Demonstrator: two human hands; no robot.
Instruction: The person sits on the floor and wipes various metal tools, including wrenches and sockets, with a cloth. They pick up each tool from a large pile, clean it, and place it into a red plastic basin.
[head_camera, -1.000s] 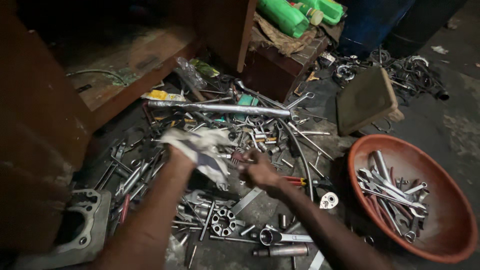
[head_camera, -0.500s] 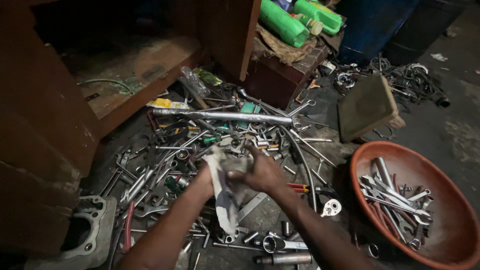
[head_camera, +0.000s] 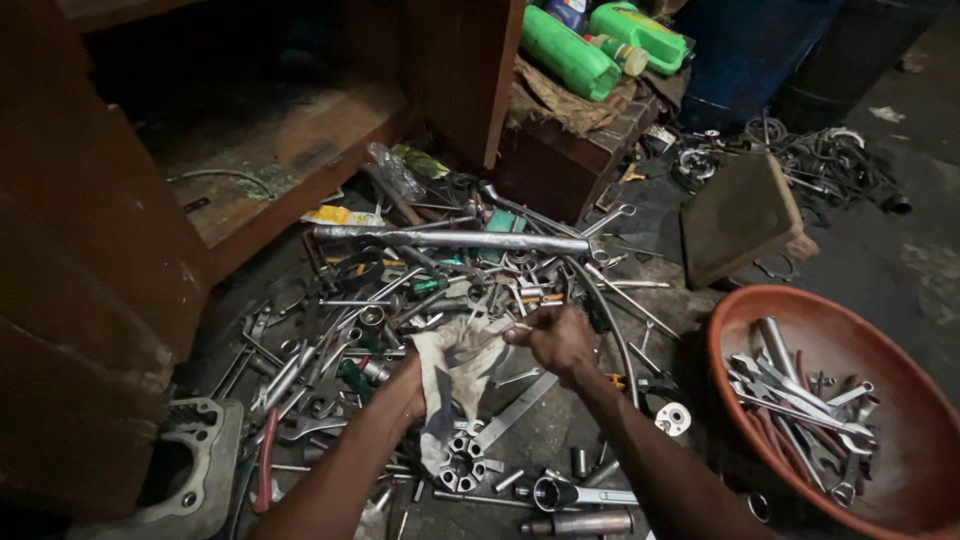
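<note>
At far left an engine casting (head_camera: 190, 470) lies on the floor, beside the scattered wrenches (head_camera: 300, 370). Your left hand (head_camera: 405, 385) is bunched into the dirty rag (head_camera: 455, 365), which hangs over the pile's middle. Your right hand (head_camera: 560, 340) pinches something small against the rag's top edge; what it is cannot be told. Loose sockets below could roll if the rag drags, and a dropped part would vanish among them. At right sits the orange bowl (head_camera: 730, 330) of spanners.
</note>
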